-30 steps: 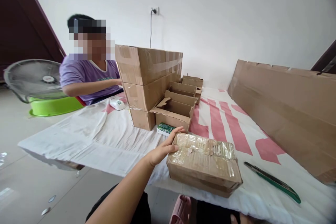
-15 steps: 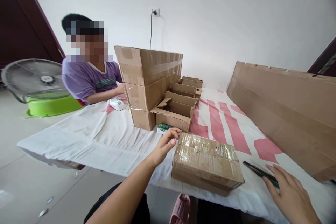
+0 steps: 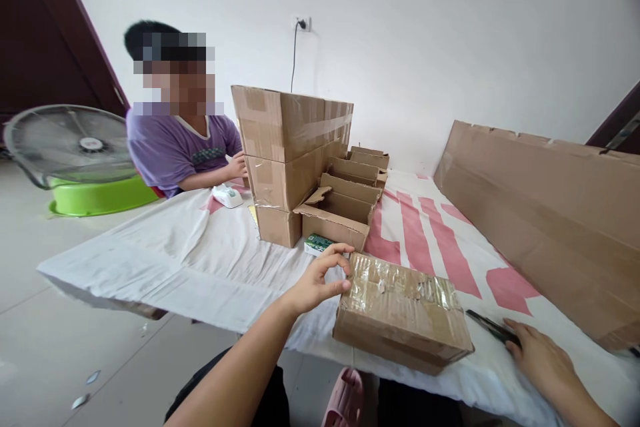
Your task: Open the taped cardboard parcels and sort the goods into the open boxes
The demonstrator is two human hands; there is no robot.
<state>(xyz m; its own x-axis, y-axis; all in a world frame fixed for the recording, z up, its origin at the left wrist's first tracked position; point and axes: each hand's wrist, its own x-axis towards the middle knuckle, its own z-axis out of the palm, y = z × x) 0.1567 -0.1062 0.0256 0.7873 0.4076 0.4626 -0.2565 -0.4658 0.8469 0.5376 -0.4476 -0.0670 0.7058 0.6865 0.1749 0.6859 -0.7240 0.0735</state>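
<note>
A cardboard box sealed with shiny clear tape lies at the near edge of the cloth-covered table. My left hand rests against its left end, with thumb and fingers apart and the fingertips at the top corner. To the right of the box, my right hand has its thumb and fingers closed around the handle of a utility knife. The knife lies low over the cloth, its tip toward the box; the hand hides most of its handle. Just beyond my left hand sits a small green-and-white box.
Stacked taped cartons stand beyond, beside a row of open cartons. A large cardboard panel leans along the right. Across the table sits a person in a purple shirt, near a white tape dispenser and a fan.
My right hand has come down and closed on the utility knife. My left thumb has moved in against the box's end. The view has shifted slightly.
</note>
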